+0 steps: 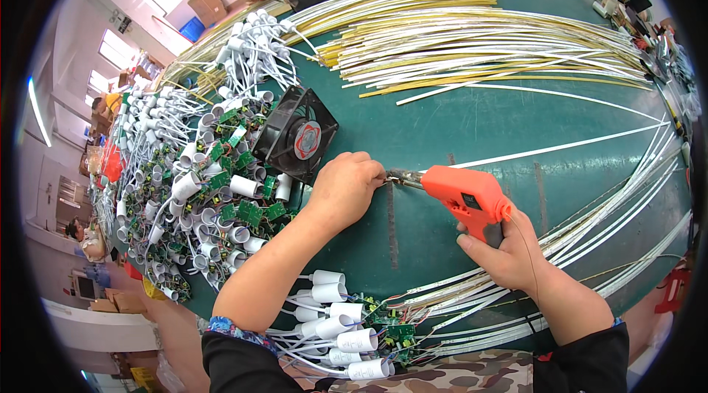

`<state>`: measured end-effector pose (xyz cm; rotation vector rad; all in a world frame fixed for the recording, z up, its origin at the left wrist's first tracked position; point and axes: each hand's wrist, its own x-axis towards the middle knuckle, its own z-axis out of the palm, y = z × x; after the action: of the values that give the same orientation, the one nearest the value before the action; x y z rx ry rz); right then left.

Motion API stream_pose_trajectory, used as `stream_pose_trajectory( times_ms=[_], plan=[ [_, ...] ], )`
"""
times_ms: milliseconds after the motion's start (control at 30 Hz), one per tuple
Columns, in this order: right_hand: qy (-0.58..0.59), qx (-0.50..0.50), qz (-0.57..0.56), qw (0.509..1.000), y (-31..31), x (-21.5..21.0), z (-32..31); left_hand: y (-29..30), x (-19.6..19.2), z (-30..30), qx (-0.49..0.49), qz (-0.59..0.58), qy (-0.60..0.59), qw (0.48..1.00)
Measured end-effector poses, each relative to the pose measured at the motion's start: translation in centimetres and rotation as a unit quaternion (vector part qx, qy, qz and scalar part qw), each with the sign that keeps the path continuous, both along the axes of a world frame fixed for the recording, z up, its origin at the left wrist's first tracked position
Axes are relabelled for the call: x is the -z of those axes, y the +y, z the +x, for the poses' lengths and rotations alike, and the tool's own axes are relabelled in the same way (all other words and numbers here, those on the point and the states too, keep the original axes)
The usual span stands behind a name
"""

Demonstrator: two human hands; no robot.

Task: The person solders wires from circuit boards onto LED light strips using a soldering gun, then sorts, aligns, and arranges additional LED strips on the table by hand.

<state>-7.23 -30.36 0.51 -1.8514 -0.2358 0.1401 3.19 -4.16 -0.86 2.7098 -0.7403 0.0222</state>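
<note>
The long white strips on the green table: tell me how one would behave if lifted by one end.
The white strips look long and very thin, so one would probably sag. They already curve across the green table, suggesting flexibility. Likely light for their length.

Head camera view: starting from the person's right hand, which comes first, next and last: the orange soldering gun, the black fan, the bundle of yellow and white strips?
1. Orange soldering gun, gripped in the right hand.
2. Black fan, up and left, beyond the left hand.
3. Bundle of yellow and white strips, at the table's far side.

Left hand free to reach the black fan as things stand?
Probably not without letting go: the left hand is pinching something at the orange soldering gun tip. The black fan sits just beyond it, nothing between.
</note>
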Motion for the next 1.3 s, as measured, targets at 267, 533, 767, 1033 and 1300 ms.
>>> stream_pose_trajectory(
  times_ms=[267,533,767,1033,1300],
  plan=[
    [0.026,0.019,0.033,0.999,-0.4,-0.5,-0.5,0.1,0.1,0.1,-0.003,0.008,0.009,1.0],
    [-0.008,0.037,0.012,0.999,-0.4,-0.6,-0.6,0.1,-0.1,0.1,0.0,0.015,0.017,1.0],
    [0.0,0.032,0.038,0.999,-0.8,-0.2,-0.6,-0.1,-0.4,0.1,0.003,0.02,0.018,1.0],
    [-0.015,0.023,0.049,0.998,-1.1,-0.3,-0.6,-0.1,-0.4,0.1,0.005,0.013,0.024,1.0],
    [-0.03,0.025,0.031,0.999,-1.4,-0.1,-0.6,0.3,-1.8,-0.3,0.063,-0.012,0.043,0.997]
  ],
)
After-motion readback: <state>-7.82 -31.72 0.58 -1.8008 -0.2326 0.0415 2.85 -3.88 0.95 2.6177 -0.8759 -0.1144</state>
